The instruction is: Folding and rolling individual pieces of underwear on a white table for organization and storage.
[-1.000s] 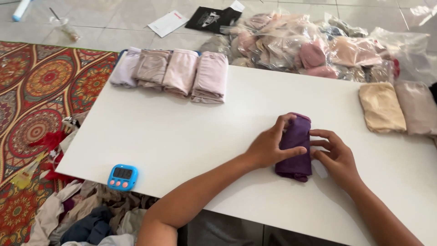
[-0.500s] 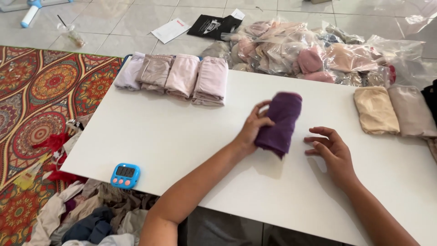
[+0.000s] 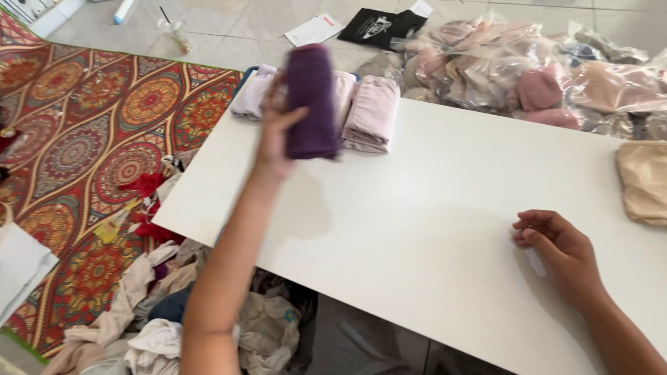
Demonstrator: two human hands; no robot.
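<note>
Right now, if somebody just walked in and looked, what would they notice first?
First, the left hand lifted above the white table, its grip around a folded purple cloth in front of a row of folded pale pink cloths at the far edge. Next, the bright patterned rug on the floor to the left. The right hand rests empty on the table, near a folded beige cloth.
</note>
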